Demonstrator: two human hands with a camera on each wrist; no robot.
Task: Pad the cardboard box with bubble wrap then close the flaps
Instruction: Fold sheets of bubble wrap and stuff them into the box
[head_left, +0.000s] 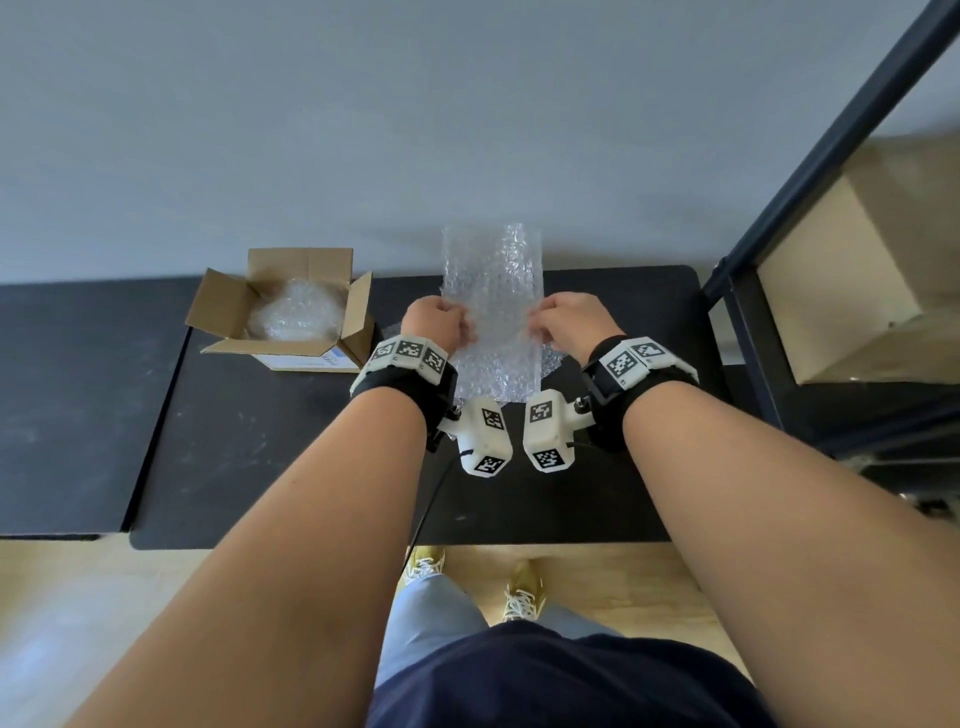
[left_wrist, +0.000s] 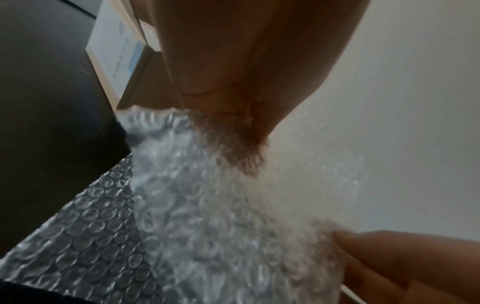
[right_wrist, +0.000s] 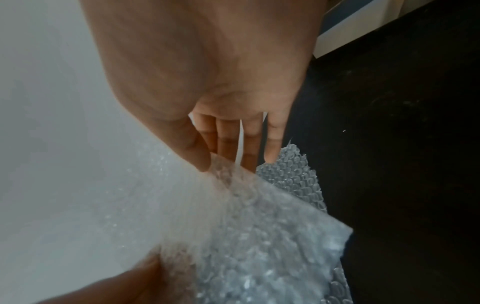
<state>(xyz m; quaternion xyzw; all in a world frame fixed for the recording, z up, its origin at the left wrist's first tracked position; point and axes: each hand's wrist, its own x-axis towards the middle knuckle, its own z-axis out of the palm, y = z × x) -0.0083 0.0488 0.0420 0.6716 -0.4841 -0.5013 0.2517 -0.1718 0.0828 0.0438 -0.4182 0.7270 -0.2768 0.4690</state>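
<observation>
Left hand (head_left: 435, 323) and right hand (head_left: 570, 322) pinch bubble wrap sheet (head_left: 493, 312) upright between them | cardboard box (head_left: 291, 312) open, left

Clear plastic bubble wrap (head_left: 491, 312) glints, its surface a bumpy field of glossy bubbles, with more of the same shiny film bunched inside the cardboard box (head_left: 283, 306), whose brown flaps look matt and papery with a smooth pale label on its side. The table (head_left: 260, 441) beneath is a matt black top, lightly scuffed, and the floor (head_left: 597, 577) shows pale wood grain.
</observation>
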